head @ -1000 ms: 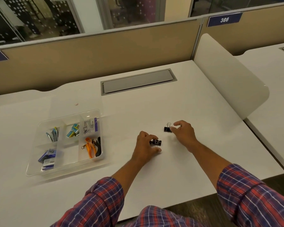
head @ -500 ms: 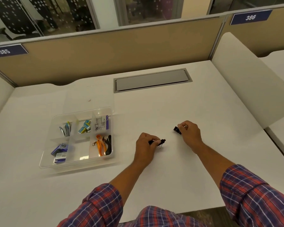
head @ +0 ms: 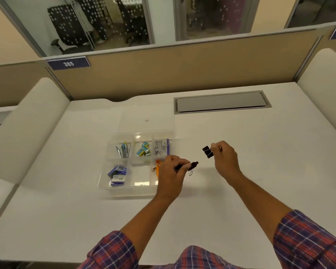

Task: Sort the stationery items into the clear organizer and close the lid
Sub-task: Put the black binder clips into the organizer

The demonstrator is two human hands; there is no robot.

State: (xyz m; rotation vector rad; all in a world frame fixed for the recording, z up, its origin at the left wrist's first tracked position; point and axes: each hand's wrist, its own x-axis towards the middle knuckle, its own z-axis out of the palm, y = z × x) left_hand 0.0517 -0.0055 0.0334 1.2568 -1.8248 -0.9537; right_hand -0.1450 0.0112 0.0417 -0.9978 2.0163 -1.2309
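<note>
The clear organizer point(head: 105, 183) lies on the white desk with its clear lid point(head: 145, 117) folded open behind it. Its compartments hold pens, small teal boxes, a purple packet, blue staple boxes and an orange lanyard point(head: 158, 167). My left hand point(head: 172, 174) hovers over the organizer's right edge, shut on a black binder clip point(head: 193, 165). To its right, my right hand point(head: 224, 159) is raised above the desk and pinches a second black binder clip point(head: 208, 152) by its wire handles.
A grey cable hatch point(head: 221, 101) is set into the desk at the back. A tan partition point(head: 163, 70) with a "385" label closes the far side. White curved dividers point(head: 27, 129) stand at the left and right point(head: 326, 78).
Both hands have lifted their binder clips off the desk and moved left toward the organizer. The head view has swung left, so the organizer sits nearer the centre.
</note>
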